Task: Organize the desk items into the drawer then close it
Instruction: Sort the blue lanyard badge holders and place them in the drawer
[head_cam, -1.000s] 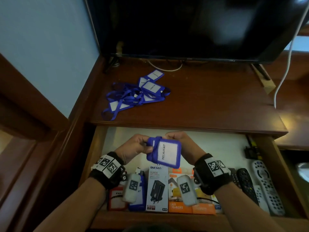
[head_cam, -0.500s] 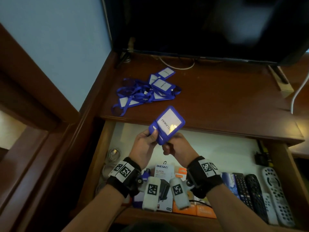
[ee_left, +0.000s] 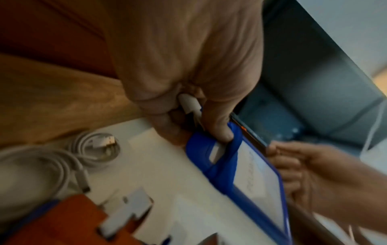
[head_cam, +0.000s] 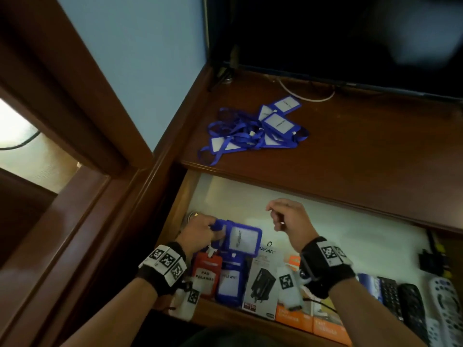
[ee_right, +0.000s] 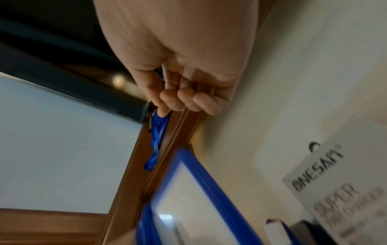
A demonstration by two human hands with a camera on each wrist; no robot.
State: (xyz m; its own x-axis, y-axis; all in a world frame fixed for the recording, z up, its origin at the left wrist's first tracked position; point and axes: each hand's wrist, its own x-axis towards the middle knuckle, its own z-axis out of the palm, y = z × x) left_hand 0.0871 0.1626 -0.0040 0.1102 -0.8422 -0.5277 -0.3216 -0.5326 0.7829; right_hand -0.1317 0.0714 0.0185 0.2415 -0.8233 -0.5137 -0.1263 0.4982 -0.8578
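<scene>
Dark wooden worktop [head_cam: 350, 151] carries a tangle of blue lanyard badges [head_cam: 260, 128] under a television. Below, the open drawer [head_cam: 325, 221] (white-lined) holds charger boxes and remotes. Left hand [head_cam: 198, 231] grips a blue badge holder [head_cam: 244, 237] low at the drawer's left end; right hand [head_cam: 288, 219] hovers beside it, fingers loosely curled, holding nothing.

I'm looking at a home room, a TV corner: a dark TV [head_cam: 350, 33] on a wooden desk [head_cam: 363, 151] against a pale blue wall [head_cam: 130, 71], remotes [head_cam: 411, 304] along the open drawer's [head_cam: 350, 236] right edge, charger boxes [head_cam: 263, 279] at its front.
</scene>
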